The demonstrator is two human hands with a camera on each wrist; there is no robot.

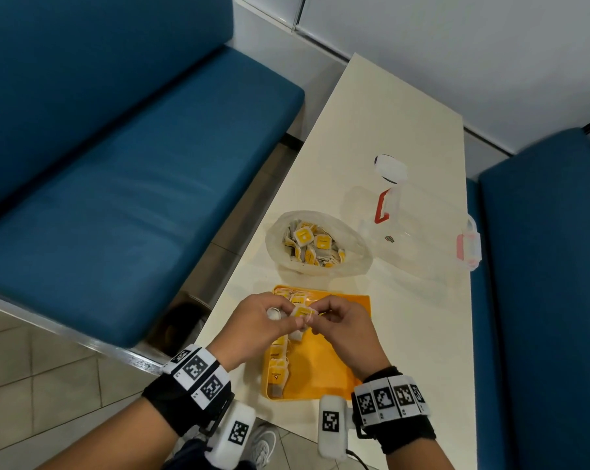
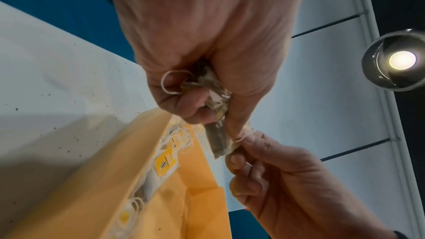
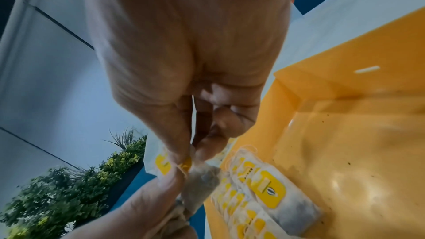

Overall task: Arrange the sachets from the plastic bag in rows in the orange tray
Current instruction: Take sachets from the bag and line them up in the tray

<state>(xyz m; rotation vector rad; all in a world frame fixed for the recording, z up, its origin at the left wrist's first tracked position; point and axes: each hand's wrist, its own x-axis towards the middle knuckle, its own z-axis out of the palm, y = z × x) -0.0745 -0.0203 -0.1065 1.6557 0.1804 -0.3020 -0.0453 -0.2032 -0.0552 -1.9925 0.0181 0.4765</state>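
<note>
Over the far end of the orange tray (image 1: 324,364), both hands meet. My left hand (image 1: 295,321) grips a small bunch of yellow-tagged sachets (image 2: 212,90) in its fist. One sachet (image 1: 300,313) sticks out of that bunch, and my right hand (image 1: 315,317) pinches its tag and string between thumb and forefinger. In the right wrist view that sachet (image 3: 202,179) hangs below the right fingertips (image 3: 181,154). A row of sachets (image 1: 278,362) lies along the tray's left wall. The open plastic bag (image 1: 351,262) of sachets stands just beyond the tray.
A clear plastic container (image 1: 419,232) with a red latch and a pink clip stands right of the bag. The cream table (image 1: 398,123) is narrow; its left edge runs close to the tray. Blue benches (image 1: 117,198) flank it on both sides.
</note>
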